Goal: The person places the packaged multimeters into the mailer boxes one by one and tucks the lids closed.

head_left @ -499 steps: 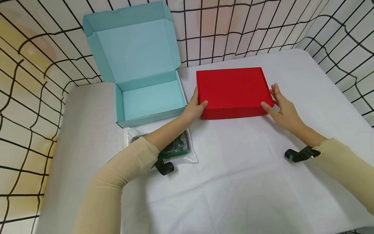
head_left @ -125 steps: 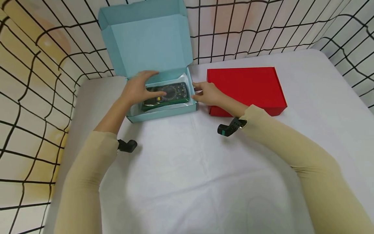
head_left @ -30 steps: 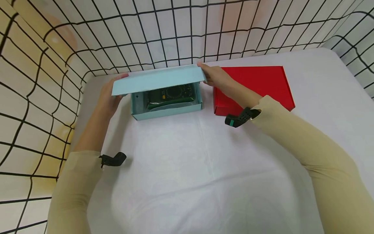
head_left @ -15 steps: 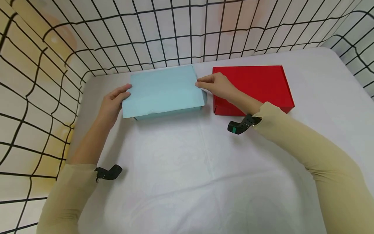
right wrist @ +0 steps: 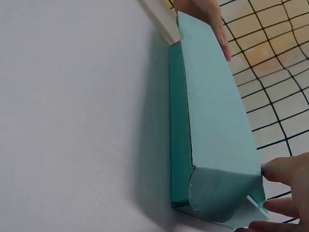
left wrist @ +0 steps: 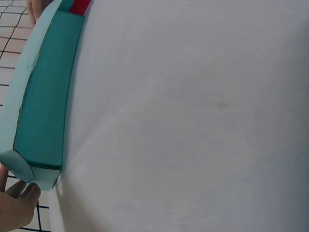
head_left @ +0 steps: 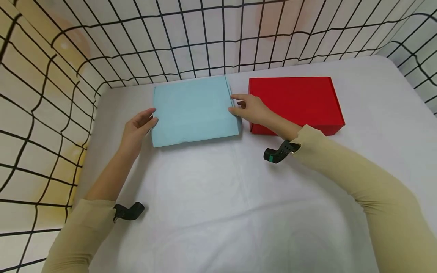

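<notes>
A light blue cardboard box (head_left: 192, 110) stands on the white cloth with its lid folded down over the tray. Its front flap (right wrist: 181, 125) stands out from the front wall, leaving a gap. My left hand (head_left: 136, 131) holds the lid's left edge between thumb and bent fingers; in the left wrist view its fingertips lie at the side flap (left wrist: 18, 164). At the right edge, my right hand (head_left: 252, 108) pinches the lid, thumb and fingers at the right side flap (right wrist: 251, 210). The multimeter in its clear bag, seen in the box earlier, is hidden under the lid.
A closed red box (head_left: 300, 100) lies just right of the blue one, partly behind my right hand. Black wire mesh (head_left: 205, 41) encloses the back and sides of the white-covered table (head_left: 218, 197). Each wrist wears a black camera band (head_left: 281, 151).
Earlier the bagged multimeter moved from the cloth into the open blue box. Since then both hands have brought the lid forward and down over it. The red box stays on the table.
</notes>
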`<state>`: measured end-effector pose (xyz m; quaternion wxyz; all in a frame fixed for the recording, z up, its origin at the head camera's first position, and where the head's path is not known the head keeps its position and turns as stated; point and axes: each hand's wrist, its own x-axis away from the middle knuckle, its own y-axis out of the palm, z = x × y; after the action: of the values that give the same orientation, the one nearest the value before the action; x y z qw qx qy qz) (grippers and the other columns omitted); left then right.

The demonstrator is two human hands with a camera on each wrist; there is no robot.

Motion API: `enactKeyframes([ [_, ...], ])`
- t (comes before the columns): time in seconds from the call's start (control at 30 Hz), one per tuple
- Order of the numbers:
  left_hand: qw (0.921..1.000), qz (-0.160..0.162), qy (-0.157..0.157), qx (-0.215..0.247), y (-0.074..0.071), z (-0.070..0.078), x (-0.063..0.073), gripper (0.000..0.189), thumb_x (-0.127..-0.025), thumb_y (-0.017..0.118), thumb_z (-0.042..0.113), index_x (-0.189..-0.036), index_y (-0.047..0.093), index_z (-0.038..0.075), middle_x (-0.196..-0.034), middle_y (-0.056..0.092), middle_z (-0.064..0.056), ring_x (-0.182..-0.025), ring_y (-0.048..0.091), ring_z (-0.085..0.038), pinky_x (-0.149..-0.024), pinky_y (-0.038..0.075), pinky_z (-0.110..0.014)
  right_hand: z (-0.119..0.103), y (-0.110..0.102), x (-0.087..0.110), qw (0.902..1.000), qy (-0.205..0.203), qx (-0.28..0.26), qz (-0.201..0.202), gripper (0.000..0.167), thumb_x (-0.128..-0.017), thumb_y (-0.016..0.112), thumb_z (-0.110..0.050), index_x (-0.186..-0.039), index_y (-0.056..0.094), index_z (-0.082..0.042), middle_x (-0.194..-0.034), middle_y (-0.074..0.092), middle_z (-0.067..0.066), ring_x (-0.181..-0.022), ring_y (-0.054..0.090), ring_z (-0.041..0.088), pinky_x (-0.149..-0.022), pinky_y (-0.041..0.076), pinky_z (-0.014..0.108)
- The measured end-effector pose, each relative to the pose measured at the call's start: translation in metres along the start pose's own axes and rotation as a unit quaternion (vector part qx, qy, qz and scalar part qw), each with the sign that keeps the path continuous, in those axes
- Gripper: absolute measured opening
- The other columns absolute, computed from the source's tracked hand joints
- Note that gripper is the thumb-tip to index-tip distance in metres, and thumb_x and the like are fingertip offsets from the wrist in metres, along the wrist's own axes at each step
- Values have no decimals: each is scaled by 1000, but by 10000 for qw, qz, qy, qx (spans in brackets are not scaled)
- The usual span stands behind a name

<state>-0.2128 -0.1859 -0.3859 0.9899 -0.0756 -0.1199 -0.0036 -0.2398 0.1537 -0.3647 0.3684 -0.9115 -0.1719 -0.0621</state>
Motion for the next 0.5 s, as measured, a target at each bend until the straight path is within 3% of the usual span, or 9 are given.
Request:
enactKeyframes([
  [0.17,9994,119,268,-173,2,-7,-1,52,-85,66,27,-132,49,11,-141,44,-4,-129,41,-18,-107,31,-30,2,4,0,9996,-104,-20,254,63,-87,63,-26,-141,37,-10,-140,42,16,-122,47,34,-89,48,44],
  [0.33,9933,475,443,-958,2,-14,-1,56,-84,65,40,-131,51,13,-135,51,-7,-122,48,-20,-102,38,-31,4,8,5,9985,-198,-14,513,62,-86,64,-28,-139,41,-8,-137,47,14,-118,51,32,-88,48,42],
  [0.5,9850,665,358,-1552,0,-18,6,62,-82,63,50,-132,50,15,-131,54,-10,-120,50,-22,-101,39,-36,2,15,19,9990,-185,-367,163,64,-88,63,-27,-142,35,-7,-140,43,15,-122,48,30,-94,44,40],
])
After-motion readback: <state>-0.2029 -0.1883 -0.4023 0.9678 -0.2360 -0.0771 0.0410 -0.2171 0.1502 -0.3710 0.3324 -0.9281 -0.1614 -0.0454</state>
